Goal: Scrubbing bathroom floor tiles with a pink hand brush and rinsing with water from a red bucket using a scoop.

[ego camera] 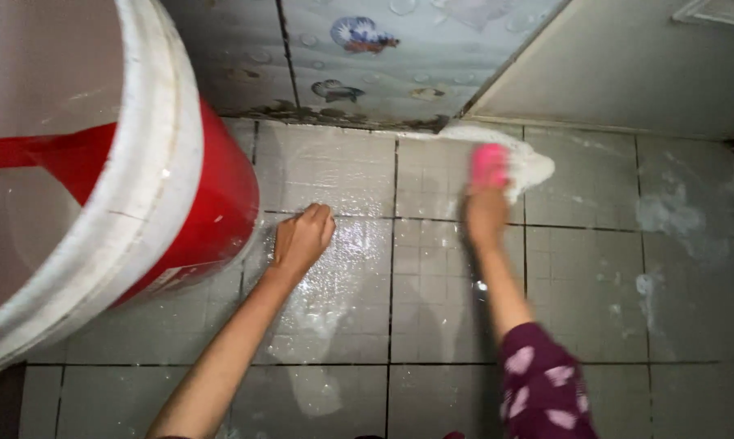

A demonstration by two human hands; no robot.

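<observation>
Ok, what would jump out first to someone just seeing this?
The big red bucket with a white rim fills the upper left, beside the left hand braced on the wet tiled floor. At top centre, the right hand presses a pink scrubber into white foam by the wall.

I have one view only — the head camera, looking steeply down and forward from above my arms onto the wet tiled floor [595, 284], close in, with the wall base [367, 73] at the top — bucket [164, 162] crowding the left edge.
</observation>
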